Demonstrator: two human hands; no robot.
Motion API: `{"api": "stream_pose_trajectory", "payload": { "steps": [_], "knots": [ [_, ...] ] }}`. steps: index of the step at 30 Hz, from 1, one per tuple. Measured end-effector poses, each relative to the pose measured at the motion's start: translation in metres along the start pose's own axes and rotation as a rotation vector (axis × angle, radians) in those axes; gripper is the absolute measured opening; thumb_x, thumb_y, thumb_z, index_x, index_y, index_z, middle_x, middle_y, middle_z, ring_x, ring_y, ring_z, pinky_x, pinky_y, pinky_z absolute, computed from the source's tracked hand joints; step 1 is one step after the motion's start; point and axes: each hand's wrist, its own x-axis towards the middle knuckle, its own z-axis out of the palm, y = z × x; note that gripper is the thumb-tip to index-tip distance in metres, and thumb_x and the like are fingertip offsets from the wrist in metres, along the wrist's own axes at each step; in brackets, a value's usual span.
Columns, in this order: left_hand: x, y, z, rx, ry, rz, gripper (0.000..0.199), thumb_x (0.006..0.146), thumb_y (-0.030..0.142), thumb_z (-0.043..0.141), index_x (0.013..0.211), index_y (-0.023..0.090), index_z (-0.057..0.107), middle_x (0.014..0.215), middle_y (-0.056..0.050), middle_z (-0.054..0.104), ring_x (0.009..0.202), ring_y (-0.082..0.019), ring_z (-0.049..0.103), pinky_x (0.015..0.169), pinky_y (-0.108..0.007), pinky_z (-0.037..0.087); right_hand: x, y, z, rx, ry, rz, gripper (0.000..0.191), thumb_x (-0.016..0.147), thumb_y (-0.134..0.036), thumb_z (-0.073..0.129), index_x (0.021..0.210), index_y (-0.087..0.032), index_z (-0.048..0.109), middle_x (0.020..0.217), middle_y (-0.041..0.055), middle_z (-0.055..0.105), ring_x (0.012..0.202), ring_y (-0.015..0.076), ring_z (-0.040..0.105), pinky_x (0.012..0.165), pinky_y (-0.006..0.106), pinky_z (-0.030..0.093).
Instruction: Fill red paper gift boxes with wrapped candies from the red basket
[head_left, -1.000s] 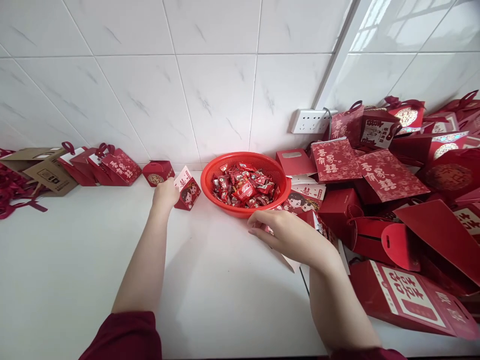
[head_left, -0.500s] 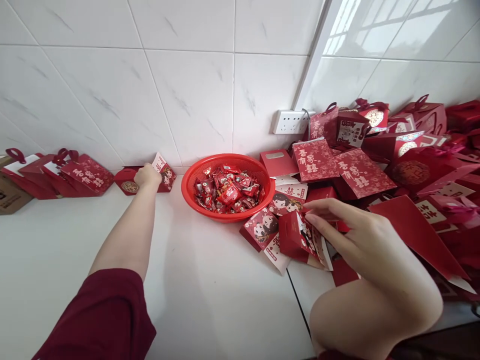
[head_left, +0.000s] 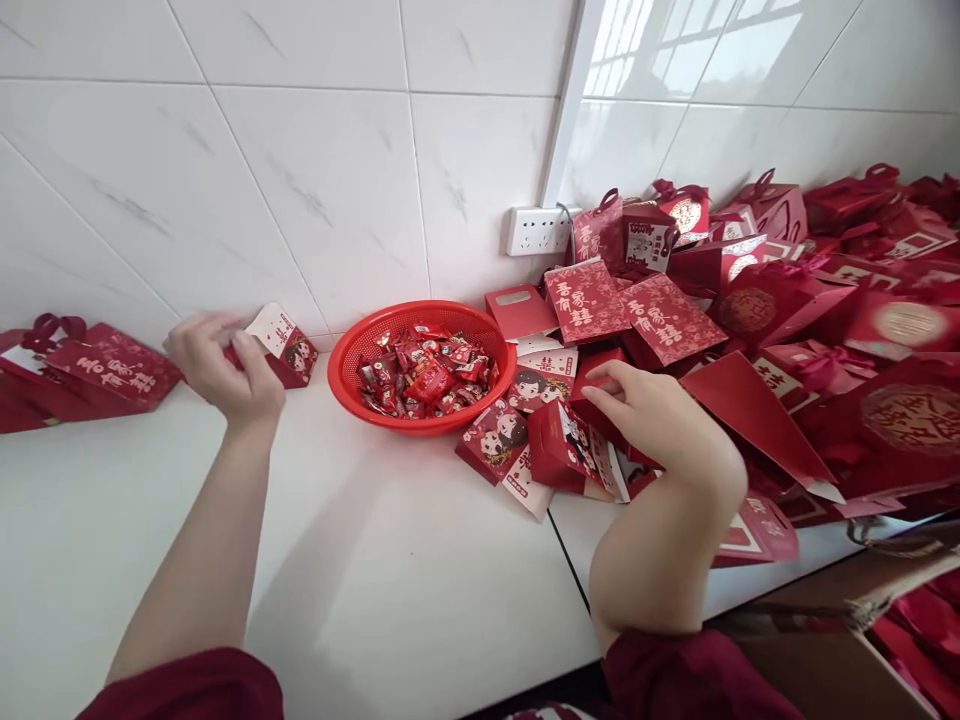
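My left hand (head_left: 229,370) is at the left by the wall, slightly blurred, its fingers curved and apart from the thumb. Red card shows between them, and the hand hides most of the box there. Beside it stands a small red box with a raised pale flap (head_left: 281,340). My right hand (head_left: 637,405) hovers over the red boxes, thumb and fingertips a little apart, nothing visible in them. Below its fingertips is a red box with a printed couple (head_left: 551,445). Between my hands, a red plastic basket (head_left: 345,395) holds small red-wrapped packets (head_left: 431,375).
More red boxes with ribbon handles (head_left: 112,370) stand at the far left. Many red gift boxes (head_left: 750,310) are piled on the right. A power strip (head_left: 538,231) is on the tiled wall. A carton (head_left: 817,650) with red items is at the lower right.
The view has shifted right. My left hand has turned and its fingers have spread from their closed grip at the small box. My right hand has lifted slightly from the printed box.
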Motion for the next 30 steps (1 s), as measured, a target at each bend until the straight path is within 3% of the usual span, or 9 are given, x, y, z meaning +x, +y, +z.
{"api": "stream_pose_trajectory", "payload": {
  "steps": [1, 2, 6, 8, 10, 13, 18, 23, 30],
  "knots": [
    [-0.014, 0.024, -0.006, -0.022, 0.055, 0.095, 0.022, 0.102, 0.026, 0.032, 0.110, 0.014, 0.048, 0.115, -0.011, 0.053, 0.118, -0.027, 0.045, 0.107, -0.052, 0.031, 0.002, -0.004, 0.002, -0.006, -0.022, 0.000, 0.018, 0.096, -0.033, 0.048, 0.099, -0.021, 0.062, 0.095, 0.0076, 0.074, 0.088, 0.0254, 0.068, 0.071, 0.032, 0.044],
    [-0.030, 0.050, -0.010, -0.083, -0.014, 0.185, 0.022, 0.102, 0.024, 0.033, 0.108, 0.016, 0.053, 0.107, -0.009, 0.057, 0.108, -0.023, 0.052, 0.101, -0.045, 0.039, 0.004, -0.008, 0.004, -0.008, -0.043, -0.009, 0.018, 0.096, -0.033, 0.048, 0.098, -0.022, 0.062, 0.096, 0.0077, 0.074, 0.088, 0.0256, 0.068, 0.071, 0.032, 0.044],
    [-0.095, 0.158, -0.007, -0.369, -0.778, 0.695, 0.012, 0.096, 0.025, 0.052, 0.103, 0.021, 0.061, 0.108, -0.006, 0.067, 0.100, -0.020, 0.062, 0.088, -0.033, 0.047, 0.002, -0.025, 0.010, 0.019, -0.107, -0.127, 0.019, 0.097, -0.033, 0.047, 0.102, -0.021, 0.062, 0.096, 0.0070, 0.074, 0.090, 0.0246, 0.067, 0.073, 0.031, 0.043],
    [-0.125, 0.195, 0.005, -0.362, -1.001, 0.764, 0.019, 0.094, 0.033, 0.057, 0.108, 0.021, 0.062, 0.117, -0.008, 0.065, 0.100, -0.021, 0.062, 0.086, -0.034, 0.046, -0.001, -0.031, 0.012, 0.030, -0.133, -0.187, 0.021, 0.098, -0.034, 0.047, 0.106, -0.021, 0.061, 0.093, 0.0065, 0.073, 0.088, 0.0239, 0.068, 0.071, 0.030, 0.043],
    [-0.154, 0.217, 0.020, -0.320, -1.082, 0.746, 0.030, 0.090, 0.042, 0.064, 0.111, 0.020, 0.061, 0.115, -0.009, 0.064, 0.101, -0.023, 0.062, 0.085, -0.036, 0.046, -0.006, -0.034, 0.013, 0.032, -0.147, -0.226, 0.020, 0.098, -0.033, 0.047, 0.105, -0.021, 0.061, 0.091, 0.0058, 0.073, 0.086, 0.0232, 0.068, 0.069, 0.029, 0.043],
    [-0.192, 0.229, 0.040, -0.201, -1.106, 0.731, 0.043, 0.084, 0.048, 0.071, 0.113, 0.018, 0.060, 0.110, -0.011, 0.065, 0.098, -0.026, 0.063, 0.079, -0.035, 0.047, -0.012, -0.035, 0.012, 0.017, -0.153, -0.268, 0.017, 0.098, -0.032, 0.048, 0.102, -0.021, 0.061, 0.096, 0.0061, 0.073, 0.090, 0.0238, 0.067, 0.071, 0.029, 0.043],
    [-0.226, 0.228, 0.054, 0.042, -0.980, 0.734, 0.045, 0.092, 0.043, 0.060, 0.127, 0.015, 0.055, 0.078, -0.010, 0.066, 0.070, -0.025, 0.064, 0.064, -0.034, 0.046, -0.017, -0.035, 0.009, 0.029, -0.195, -0.275, 0.022, 0.098, -0.036, 0.048, 0.110, -0.021, 0.061, 0.103, 0.0070, 0.073, 0.096, 0.0257, 0.068, 0.075, 0.031, 0.045],
    [-0.221, 0.229, 0.051, 0.078, -0.918, 0.708, 0.023, 0.089, 0.014, 0.050, 0.109, 0.014, 0.060, 0.077, -0.008, 0.063, 0.063, -0.020, 0.059, 0.053, -0.029, 0.039, -0.016, -0.032, 0.007, 0.048, -0.184, -0.231, 0.022, 0.097, -0.036, 0.050, 0.107, -0.021, 0.062, 0.101, 0.0071, 0.074, 0.096, 0.0252, 0.068, 0.076, 0.031, 0.045],
    [-0.204, 0.223, 0.054, -0.002, -0.756, 0.760, 0.022, 0.098, 0.027, 0.047, 0.106, 0.017, 0.065, 0.078, -0.005, 0.066, 0.067, -0.017, 0.061, 0.051, -0.028, 0.036, -0.016, -0.026, 0.004, 0.057, -0.170, -0.191, 0.024, 0.096, -0.034, 0.049, 0.111, -0.021, 0.062, 0.093, 0.0056, 0.074, 0.091, 0.0235, 0.069, 0.073, 0.029, 0.044]
  ]
}}
